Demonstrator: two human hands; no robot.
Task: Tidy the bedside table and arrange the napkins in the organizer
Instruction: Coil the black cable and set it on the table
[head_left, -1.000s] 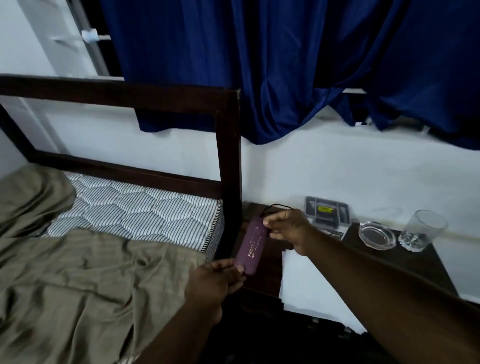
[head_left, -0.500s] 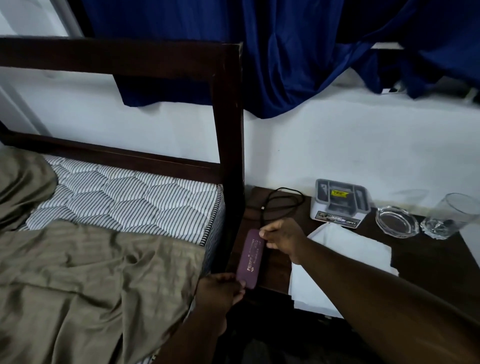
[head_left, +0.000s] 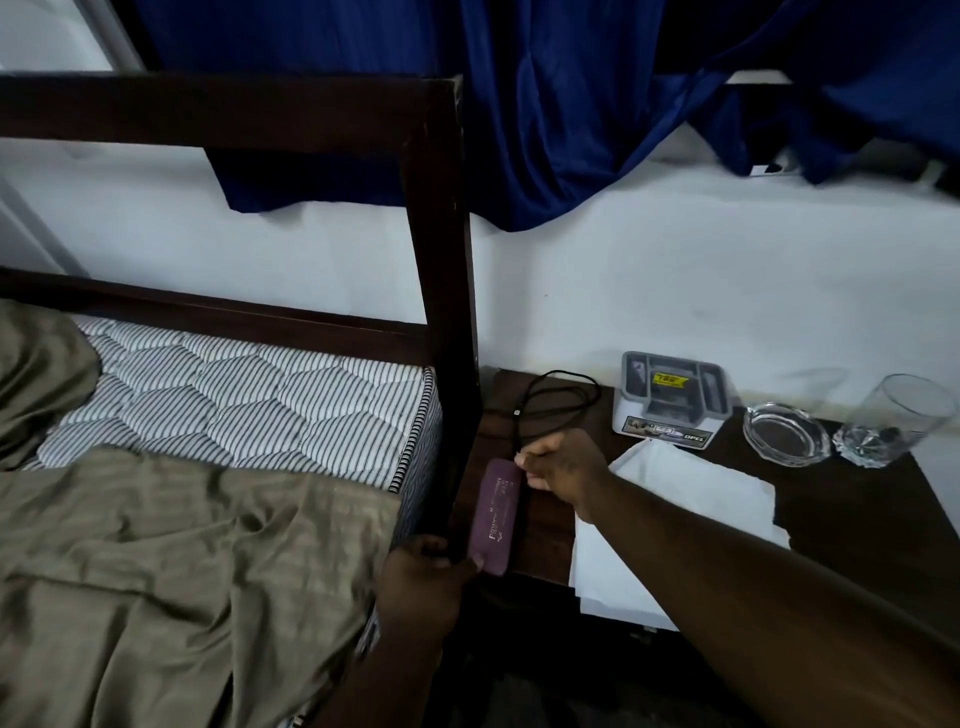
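Observation:
A flat purple case (head_left: 495, 517) lies along the left edge of the dark bedside table (head_left: 852, 499), close to the bed post. My left hand (head_left: 423, 574) pinches its near end. My right hand (head_left: 563, 467) holds its far end with fingers closed. White napkins (head_left: 691, 493) lie spread on the table to the right of my right forearm, hanging over the front edge. The grey organizer (head_left: 672, 399), with several compartments, stands at the back against the wall.
A black cable (head_left: 558, 397) is coiled at the back left of the table. A glass ashtray (head_left: 785, 433) and a drinking glass (head_left: 893, 421) stand at the back right. The bed frame post (head_left: 441, 291), mattress (head_left: 234, 400) and olive sheet (head_left: 156, 571) are to the left. Blue curtain (head_left: 571, 104) hangs above.
The purple case has come down onto the table's left edge, with both hands still on its ends. The view has tilted downward and closer to the table.

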